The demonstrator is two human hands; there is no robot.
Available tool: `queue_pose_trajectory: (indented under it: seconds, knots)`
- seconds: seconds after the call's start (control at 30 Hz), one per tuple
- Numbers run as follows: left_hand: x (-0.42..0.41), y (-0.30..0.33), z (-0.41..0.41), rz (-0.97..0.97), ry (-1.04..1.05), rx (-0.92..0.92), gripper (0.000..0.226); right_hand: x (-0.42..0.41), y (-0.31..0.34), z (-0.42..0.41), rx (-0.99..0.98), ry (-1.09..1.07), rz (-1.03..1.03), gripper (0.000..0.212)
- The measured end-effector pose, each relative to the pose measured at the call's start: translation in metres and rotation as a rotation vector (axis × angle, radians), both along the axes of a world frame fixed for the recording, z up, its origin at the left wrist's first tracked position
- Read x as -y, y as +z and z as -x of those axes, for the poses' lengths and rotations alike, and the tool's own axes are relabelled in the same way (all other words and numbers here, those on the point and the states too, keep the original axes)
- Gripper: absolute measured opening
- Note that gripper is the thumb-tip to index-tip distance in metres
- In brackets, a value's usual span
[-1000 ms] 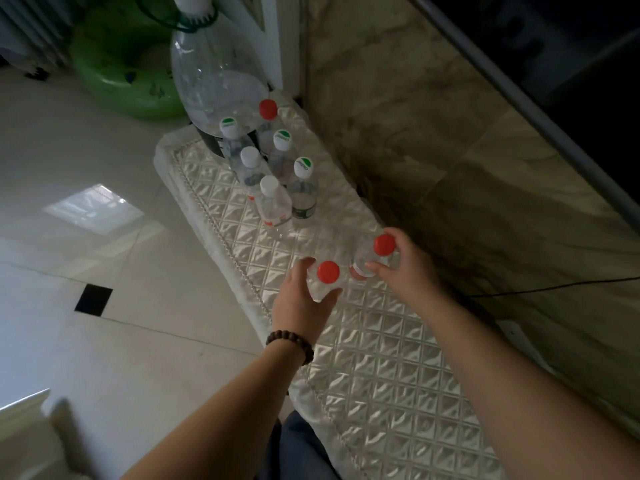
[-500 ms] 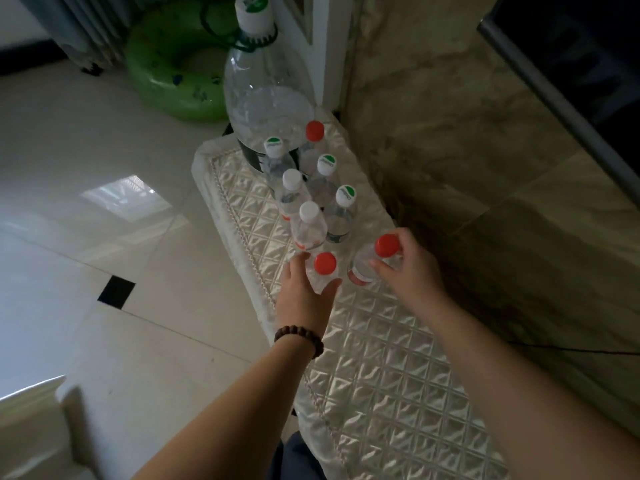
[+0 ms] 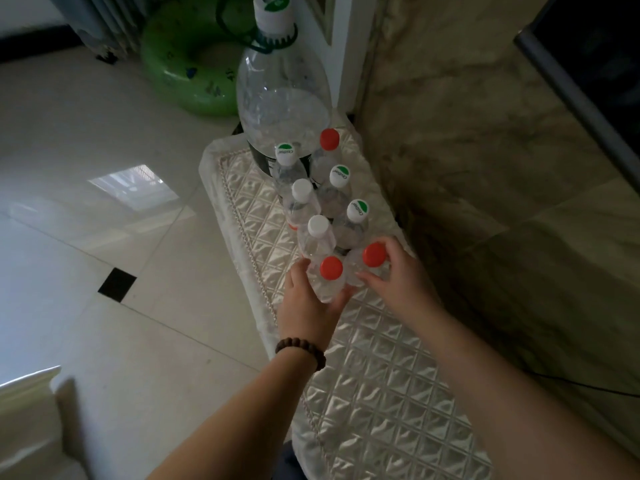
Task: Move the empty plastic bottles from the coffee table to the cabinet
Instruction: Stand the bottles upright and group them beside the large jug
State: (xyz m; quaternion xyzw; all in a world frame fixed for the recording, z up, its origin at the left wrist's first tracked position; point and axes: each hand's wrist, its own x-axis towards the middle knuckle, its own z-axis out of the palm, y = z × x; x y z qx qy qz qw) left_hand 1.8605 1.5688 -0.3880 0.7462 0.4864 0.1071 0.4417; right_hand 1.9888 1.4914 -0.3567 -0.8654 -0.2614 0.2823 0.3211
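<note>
Dim room; window glare on floor tiles (image 3: 131,188); wide-angle edge distortion.

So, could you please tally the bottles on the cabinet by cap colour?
Red caps: 3 (one in the left hand, one in the right hand, one at the back)
Green-and-white caps: 4, including the big bottle
Plain white caps: 2
Total: 9

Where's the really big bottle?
The big bottle stands at the cabinet's far end, behind the small bottles, with the green swim ring on the floor beyond.
</note>
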Motion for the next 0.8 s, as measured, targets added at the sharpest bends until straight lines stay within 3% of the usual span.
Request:
queue_pose_trajectory:
  seconds: [0.13,0.33,0.53,0.8]
  knots:
    - [-0.007,0.015,0.006,-0.057,0.0,0.054,0.076,0.001,0.008,-0.003,-0.005,-0.021,-0.049,0.061]
    - [-0.049,0.033,-0.017,-0.158,0.086,0.198,0.046,-0.031,0.028,-0.023,0.043,-0.058,-0.149,0.052]
    - [-0.073,0.027,-0.029,-0.088,-0.109,0.059,0.053,-0.055,0.027,-0.031,0.028,0.018,-0.048,0.045]
    - [-0.072,0.025,-0.026,-0.084,-0.095,0.082,0.032,-0.062,0.027,-0.03,0.077,0.049,-0.023,0.032]
